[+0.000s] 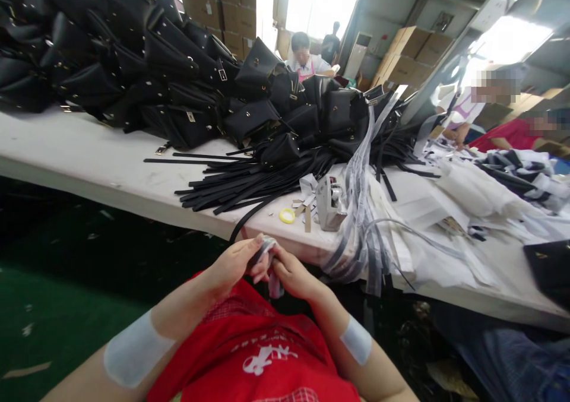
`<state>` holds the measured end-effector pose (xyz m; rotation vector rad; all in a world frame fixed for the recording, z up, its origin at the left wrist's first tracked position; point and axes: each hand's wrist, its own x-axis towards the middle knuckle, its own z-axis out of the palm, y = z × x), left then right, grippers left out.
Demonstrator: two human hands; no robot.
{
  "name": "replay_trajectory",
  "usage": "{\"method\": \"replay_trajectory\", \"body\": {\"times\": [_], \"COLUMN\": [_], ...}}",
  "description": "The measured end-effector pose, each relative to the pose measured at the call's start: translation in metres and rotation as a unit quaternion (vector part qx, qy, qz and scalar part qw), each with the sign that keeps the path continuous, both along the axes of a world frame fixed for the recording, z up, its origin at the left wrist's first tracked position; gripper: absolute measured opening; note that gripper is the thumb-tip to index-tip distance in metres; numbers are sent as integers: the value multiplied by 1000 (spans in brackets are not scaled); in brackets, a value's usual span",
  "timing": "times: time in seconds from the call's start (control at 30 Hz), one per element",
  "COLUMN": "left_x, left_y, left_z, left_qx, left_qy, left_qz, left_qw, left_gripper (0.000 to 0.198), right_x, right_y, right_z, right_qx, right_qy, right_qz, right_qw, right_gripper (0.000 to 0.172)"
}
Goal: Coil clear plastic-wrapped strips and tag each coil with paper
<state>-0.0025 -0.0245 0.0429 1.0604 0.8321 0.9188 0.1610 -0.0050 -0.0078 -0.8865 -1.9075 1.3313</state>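
My left hand [236,262] and my right hand [289,269] meet just off the table's front edge, both closed. Between their fingers is a black strap in clear plastic wrap [267,244], and a pale end of it hangs below the right fingers. The fingers partly hide the strap. Just behind my left hand, a bare black strap [249,215] curves down over the edge from a pile of black straps [240,182]. On the table ahead of my right hand stands a grey tape dispenser [329,205], with a yellow ring [287,215] beside it.
Black handbags [178,81] are heaped along the back of the white table [111,179]. Plastic-wrapped straps [356,236] drape over the front edge at right, near white wrapping sheets [476,188]. Co-workers [305,57] sit across the table. Cardboard boxes [409,51] are stacked behind.
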Motion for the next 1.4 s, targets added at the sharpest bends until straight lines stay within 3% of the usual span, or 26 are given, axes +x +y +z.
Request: {"method": "replay_trajectory", "body": {"times": [0.1,0.2,0.3,0.37,0.43,0.5,0.57,0.6,0.67,0.7,0.8,0.87,0.93,1.0,1.1,1.17,1.23,1.3,1.4], "left_x": [-1,-8,-21,-26,-27,-24,-19,-16,-10,-6,1,0,-6,-14,-20,-20,-17,-16,-16], "left_y": [5,16,27,29,26,21,16,14,11,11,15,24,36,46,49,47,45,46,48], "left_z": [4,-6,-25,-34,-37,-33,-25,-20,-9,-4,9,11,6,-6,-21,-21,-13,-2,11], "left_qx": [97,269,348,352,332,283,183,119,-3,-45,-48,48,186,292,355,354,294,174,1], "left_qy": [-9,143,321,380,397,382,348,321,241,192,47,28,119,280,459,504,490,416,241], "left_qz": [117,222,197,139,91,49,-2,-30,-76,-86,-42,60,167,198,84,13,-32,-71,-107], "left_qw": [988,926,858,844,851,878,920,939,967,977,997,997,961,893,810,788,820,890,965], "left_gripper": [37,32,32,32,32,37,46,51,61,63,62,55,48,44,42,43,50,59,65], "right_x": [-15,-23,-14,4,27,47,57,56,45,35,2,-13,-15,-5,22,38,49,54,55], "right_y": [-7,-25,-34,-25,-5,15,26,27,20,14,-8,-20,-26,-23,2,24,43,54,57], "right_z": [-16,-14,1,10,16,20,23,23,20,17,-2,-12,-12,-2,15,18,14,7,-2], "right_qx": [-177,-275,-293,-282,-252,-164,-13,65,161,167,54,-82,-202,-256,-234,-196,-129,-61,-65], "right_qy": [112,146,119,127,106,16,-95,-131,-151,-141,-80,-26,31,88,117,55,-43,-109,-89], "right_qz": [49,131,247,223,104,-50,-165,-180,-116,-69,2,75,180,191,72,35,13,-4,16], "right_qw": [977,941,916,924,956,985,982,973,968,973,995,993,962,944,962,978,991,992,994], "right_gripper": [28,41,48,51,52,45,39,45,62,61,28,28,36,43,47,45,43,43,50]}}
